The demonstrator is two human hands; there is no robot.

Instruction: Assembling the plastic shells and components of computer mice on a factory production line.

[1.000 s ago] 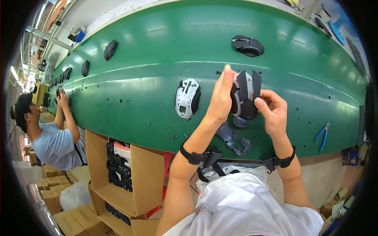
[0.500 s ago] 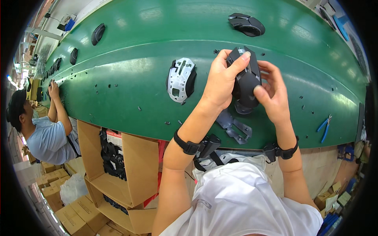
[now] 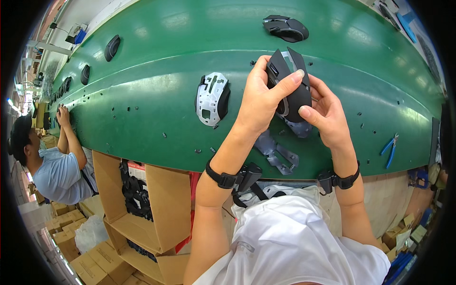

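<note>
Both hands grip one black computer mouse (image 3: 290,88) above a green conveyor belt (image 3: 156,66) — left hand (image 3: 262,97) wrapped around its 9 o'clock side, right hand (image 3: 327,114) pinching at 4 o'clock. A white mouse base (image 3: 212,98) lies at 9 o'clock, near the left hand — a grey plastic part (image 3: 278,152) at 6 o'clock.

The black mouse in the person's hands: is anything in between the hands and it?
Nothing visible does. The left hand and the right hand both grip the black mouse directly, above the green belt.
</note>
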